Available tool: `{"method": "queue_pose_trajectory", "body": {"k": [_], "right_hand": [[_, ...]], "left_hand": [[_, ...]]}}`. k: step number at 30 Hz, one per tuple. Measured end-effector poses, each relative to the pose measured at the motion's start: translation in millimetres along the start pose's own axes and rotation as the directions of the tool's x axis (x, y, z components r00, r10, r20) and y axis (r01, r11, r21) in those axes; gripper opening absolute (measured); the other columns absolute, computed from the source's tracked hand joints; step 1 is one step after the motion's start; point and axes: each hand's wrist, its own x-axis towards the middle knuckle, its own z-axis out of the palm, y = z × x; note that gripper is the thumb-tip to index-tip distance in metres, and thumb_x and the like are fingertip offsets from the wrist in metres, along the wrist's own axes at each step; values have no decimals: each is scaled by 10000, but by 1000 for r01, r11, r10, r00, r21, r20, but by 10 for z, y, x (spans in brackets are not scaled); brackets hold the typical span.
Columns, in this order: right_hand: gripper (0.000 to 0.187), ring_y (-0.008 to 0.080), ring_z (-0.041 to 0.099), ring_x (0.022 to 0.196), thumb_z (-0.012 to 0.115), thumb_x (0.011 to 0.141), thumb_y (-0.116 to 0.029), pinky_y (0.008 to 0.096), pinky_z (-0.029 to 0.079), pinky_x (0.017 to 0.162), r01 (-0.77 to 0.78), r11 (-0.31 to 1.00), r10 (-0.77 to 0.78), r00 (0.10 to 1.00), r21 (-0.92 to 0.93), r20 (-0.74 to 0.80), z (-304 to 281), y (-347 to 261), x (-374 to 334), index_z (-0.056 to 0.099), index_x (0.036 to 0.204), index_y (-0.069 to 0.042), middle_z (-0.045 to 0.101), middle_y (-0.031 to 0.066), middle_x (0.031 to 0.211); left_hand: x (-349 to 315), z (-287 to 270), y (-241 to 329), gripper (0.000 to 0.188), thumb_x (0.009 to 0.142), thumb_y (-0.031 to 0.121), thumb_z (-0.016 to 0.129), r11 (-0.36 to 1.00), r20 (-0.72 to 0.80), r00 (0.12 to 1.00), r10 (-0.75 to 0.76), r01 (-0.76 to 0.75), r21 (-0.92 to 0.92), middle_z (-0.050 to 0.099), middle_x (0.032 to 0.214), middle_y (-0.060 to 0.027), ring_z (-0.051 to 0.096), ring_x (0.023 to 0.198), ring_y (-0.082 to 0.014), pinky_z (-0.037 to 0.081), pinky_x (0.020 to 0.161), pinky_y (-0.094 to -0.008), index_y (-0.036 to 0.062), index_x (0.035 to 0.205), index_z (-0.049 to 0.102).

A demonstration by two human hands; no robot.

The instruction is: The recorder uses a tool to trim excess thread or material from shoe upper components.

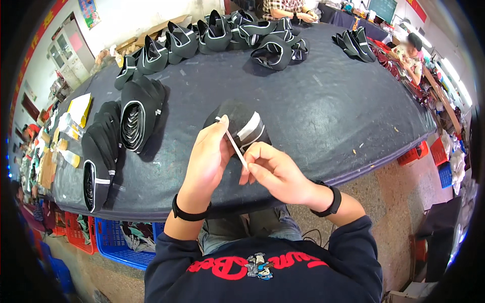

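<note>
pinching the lower end of a thin white strip (237, 149) between thumb and fingers, the right hand (275, 174) is just beside the left hand (209, 151), which grips a black piece (228, 109) with its thumb near the upper end of the strip. this piece is over the dark surface (328, 121), to the right of two long black stacks (144, 96).

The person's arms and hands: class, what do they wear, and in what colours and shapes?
The left hand and right hand are gloveless. A slim black left wristband matches a black right wristband. Dark navy sleeves leave the forearms bare.
</note>
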Motion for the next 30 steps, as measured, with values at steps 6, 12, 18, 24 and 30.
{"method": "queue_pose_trajectory", "body": {"k": [6, 12, 18, 24, 30], "right_hand": [[39, 97, 548, 766, 429, 945, -56, 258, 473, 725, 11, 996, -3, 996, 88, -90, 52, 34, 2, 456, 941, -29, 511, 22, 843], [50, 101, 552, 770, 429, 947, -62, 259, 471, 732, -6, 997, 18, 990, 80, -138, -46, 247, 18, 464, 936, -28, 519, 26, 855], [43, 105, 555, 762, 446, 938, -63, 257, 469, 714, -19, 999, 23, 985, 25, -172, -83, 338, 36, 468, 928, -27, 524, 32, 848], [33, 105, 553, 743, 472, 919, -52, 265, 468, 692, 25, 999, -31, 985, -41, -171, -126, 304, 12, 471, 921, -20, 523, 32, 833], [97, 166, 561, 698, 558, 810, 6, 279, 463, 648, 119, 887, -218, 960, -445, -178, -199, 86, 35, 482, 868, -15, 520, 80, 800]], "left_hand": [[-15, 52, 26, 350, 979, 280, 406, 993, -86, 991, 104, -99, 58, 634, 990, -108, 623, 930, -196, 491, 831, -343, -22, 996, 582], [24, 3, -64, 361, 986, 268, 399, 960, -179, 966, 189, -144, 239, 625, 846, -81, 647, 784, -167, 548, 666, -288, -9, 817, 558], [68, -64, -201, 369, 974, 205, 453, 636, -171, 880, 444, -175, 752, 486, 585, -35, 489, 525, -77, 415, 469, -252, 5, 663, 455], [73, 3, -231, 392, 937, 171, 542, 633, -181, 878, 443, -163, 757, 364, 514, -11, 324, 494, -56, 294, 433, -274, 7, 618, 383], [67, -104, -284, 403, 930, 176, 554, 550, -102, 867, 488, -215, 807, 345, 498, -10, 314, 472, -44, 282, 412, -267, 17, 612, 365]]}}
